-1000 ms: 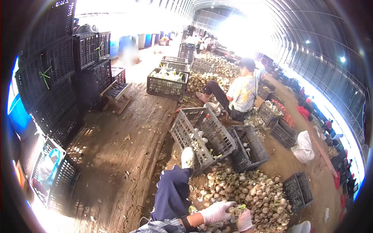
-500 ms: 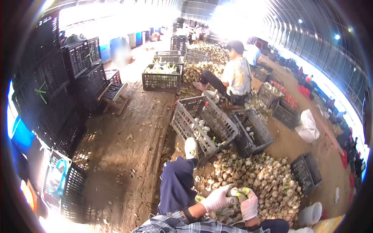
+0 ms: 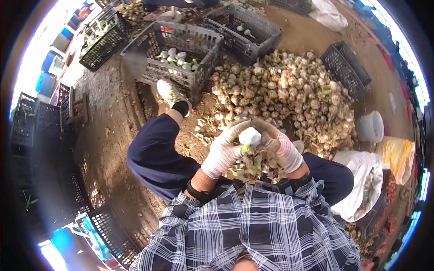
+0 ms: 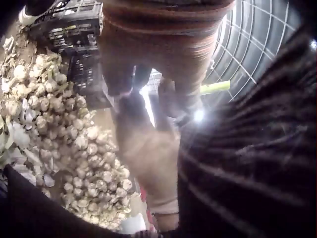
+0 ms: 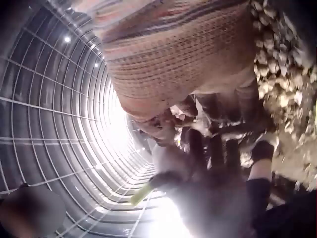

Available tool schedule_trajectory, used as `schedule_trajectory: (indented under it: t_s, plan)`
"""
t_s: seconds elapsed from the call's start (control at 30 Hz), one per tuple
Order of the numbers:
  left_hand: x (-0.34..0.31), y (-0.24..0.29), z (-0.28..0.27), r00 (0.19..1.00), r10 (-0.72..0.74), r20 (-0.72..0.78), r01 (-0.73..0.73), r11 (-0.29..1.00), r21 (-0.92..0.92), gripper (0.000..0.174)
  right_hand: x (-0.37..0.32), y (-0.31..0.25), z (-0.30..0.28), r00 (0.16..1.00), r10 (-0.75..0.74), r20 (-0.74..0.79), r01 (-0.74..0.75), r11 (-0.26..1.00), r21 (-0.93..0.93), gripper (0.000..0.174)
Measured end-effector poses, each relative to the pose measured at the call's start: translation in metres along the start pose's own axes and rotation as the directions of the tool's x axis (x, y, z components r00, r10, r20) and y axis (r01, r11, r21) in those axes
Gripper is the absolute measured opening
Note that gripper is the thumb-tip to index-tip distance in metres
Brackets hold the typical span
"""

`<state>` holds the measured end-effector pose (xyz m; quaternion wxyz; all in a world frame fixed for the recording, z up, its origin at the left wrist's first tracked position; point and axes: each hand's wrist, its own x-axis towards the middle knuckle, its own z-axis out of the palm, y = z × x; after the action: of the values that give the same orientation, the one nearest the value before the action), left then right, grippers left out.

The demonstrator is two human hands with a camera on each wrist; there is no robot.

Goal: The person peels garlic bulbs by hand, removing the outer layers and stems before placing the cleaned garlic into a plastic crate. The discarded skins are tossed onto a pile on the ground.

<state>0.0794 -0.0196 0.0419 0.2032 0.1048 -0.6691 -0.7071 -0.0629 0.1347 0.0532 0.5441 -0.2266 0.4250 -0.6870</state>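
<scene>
Between two gloved hands is a white garlic bulb [image 3: 250,136] with a short green stem [image 3: 244,148]. My left hand [image 3: 226,150] holds it, fingers curled round its side. On the bulb's right, my right hand [image 3: 284,148] has curled fingers, with papery skin [image 5: 201,119] between thumb and fingers in the right wrist view. The left wrist view has my left hand [image 4: 158,44] at the top, with the stem [image 4: 216,88] sticking out; the bulb is hidden there. Loose peelings [image 3: 253,166] lie below the hands.
A heap of garlic [image 3: 294,90] lies beyond the hands. Behind it stand a crate with white bulbs [image 3: 205,43] and a second crate [image 3: 266,45]. To the right are an empty-looking crate [image 3: 337,67], a white bucket [image 3: 371,126] and sacks [image 3: 361,176]. A shoe [image 3: 171,92] rests near the first crate.
The head view has tilted down, so the hands and heap appear larger and higher. The bulb now shows white between the hands, and the seated person ahead is mostly out of view.
</scene>
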Motion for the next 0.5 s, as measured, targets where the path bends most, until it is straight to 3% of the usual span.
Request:
schedule_trajectory:
  t_s: [0.03,0.1,0.13,0.17,0.23,0.27,0.37,0.4,0.5]
  plan:
    - [0.007,-0.002,0.003,0.987,0.161,0.013,-0.156,0.933,0.325,0.072,-0.003,-0.012,0.014,0.994,0.055,-0.1,-0.071,0.983,-0.168,0.066]
    - [0.018,-0.007,0.01,0.989,0.147,0.027,-0.147,0.92,0.362,0.065,0.001,-0.013,0.023,0.972,-0.008,-0.237,-0.044,0.976,-0.213,0.058]
    - [0.02,-0.004,0.012,1.0,0.013,0.024,-0.021,0.933,0.359,0.059,0.002,-0.005,0.01,0.966,-0.062,-0.252,-0.002,0.969,-0.247,0.051]
    - [0.025,0.002,0.011,1.0,0.005,0.014,-0.011,0.883,0.469,0.051,0.002,-0.004,0.005,0.96,-0.079,-0.268,-0.001,0.959,-0.285,0.05]
    - [0.03,0.003,0.006,0.994,-0.105,0.001,0.092,0.871,0.483,0.046,0.002,-0.007,-0.003,0.95,-0.107,-0.294,-0.007,0.932,-0.362,0.049]
    - [0.034,0.006,0.006,0.987,-0.155,0.027,0.129,0.894,0.429,0.04,0.002,-0.009,-0.003,0.94,-0.215,-0.267,0.042,0.846,-0.532,0.049]
    - [0.051,0.002,0.014,0.939,-0.331,0.096,0.197,0.744,0.638,0.033,0.001,-0.003,-0.017,0.938,-0.315,-0.147,0.075,0.597,-0.799,0.049]
    - [0.052,-0.006,0.019,0.973,-0.198,0.115,0.061,0.708,0.704,0.023,0.002,0.0,-0.022,0.935,-0.325,-0.141,0.07,0.56,-0.825,0.049]
    - [0.061,-0.015,0.03,0.972,-0.134,0.195,-0.096,0.531,0.842,0.017,0.006,0.0,-0.038,0.929,-0.369,0.0,0.126,0.317,-0.94,0.048]
